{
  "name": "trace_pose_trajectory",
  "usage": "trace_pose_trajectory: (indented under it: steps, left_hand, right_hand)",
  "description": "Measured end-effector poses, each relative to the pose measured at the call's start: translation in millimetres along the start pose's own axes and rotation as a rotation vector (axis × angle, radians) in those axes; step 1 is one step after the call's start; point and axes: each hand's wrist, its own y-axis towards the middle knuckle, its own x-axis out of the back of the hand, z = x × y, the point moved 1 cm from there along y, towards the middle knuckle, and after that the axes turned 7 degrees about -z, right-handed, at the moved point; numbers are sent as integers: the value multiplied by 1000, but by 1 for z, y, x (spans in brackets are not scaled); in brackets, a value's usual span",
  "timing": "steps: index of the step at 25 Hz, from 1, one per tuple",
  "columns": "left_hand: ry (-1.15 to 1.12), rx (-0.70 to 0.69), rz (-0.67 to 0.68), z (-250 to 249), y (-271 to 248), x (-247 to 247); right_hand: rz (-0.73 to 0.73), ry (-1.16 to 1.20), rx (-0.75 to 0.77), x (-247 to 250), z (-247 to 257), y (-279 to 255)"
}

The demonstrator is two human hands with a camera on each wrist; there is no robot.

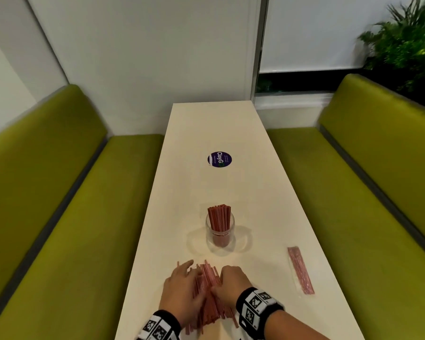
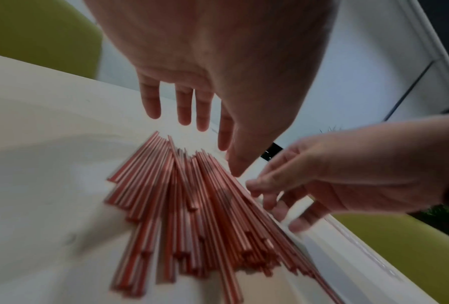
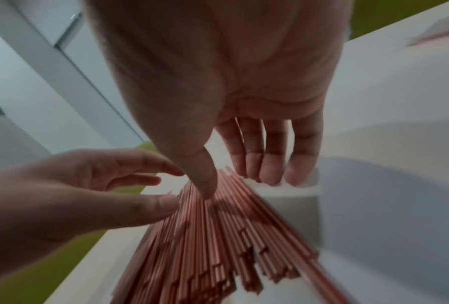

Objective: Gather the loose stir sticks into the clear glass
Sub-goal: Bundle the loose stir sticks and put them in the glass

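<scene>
A clear glass (image 1: 220, 235) stands mid-table with a bunch of red stir sticks upright in it. Nearer me, a loose pile of red stir sticks (image 1: 206, 292) lies on the white table (image 1: 231, 133). My left hand (image 1: 184, 278) flanks the pile's left side with straight, spread fingers. My right hand (image 1: 227, 280) cups its right side. The left wrist view shows the left hand (image 2: 213, 142) hovering over the pile (image 2: 192, 209), holding nothing. In the right wrist view the right hand (image 3: 234, 185) touches the sticks (image 3: 218, 236) with its thumb, fingers extended.
A clear plastic sleeve of red sticks (image 1: 300, 269) lies near the table's right edge. A round purple sticker (image 1: 219, 160) sits farther up the table. Green benches (image 1: 71, 217) run along both sides, and a plant (image 1: 407, 45) stands at the far right.
</scene>
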Motion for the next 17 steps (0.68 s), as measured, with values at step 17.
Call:
trace_pose_trajectory:
  steps: [17]
  left_hand:
    - [-29,-12,35,4,-18,3]
  right_hand:
    - [-43,48,-77,-9,17,6]
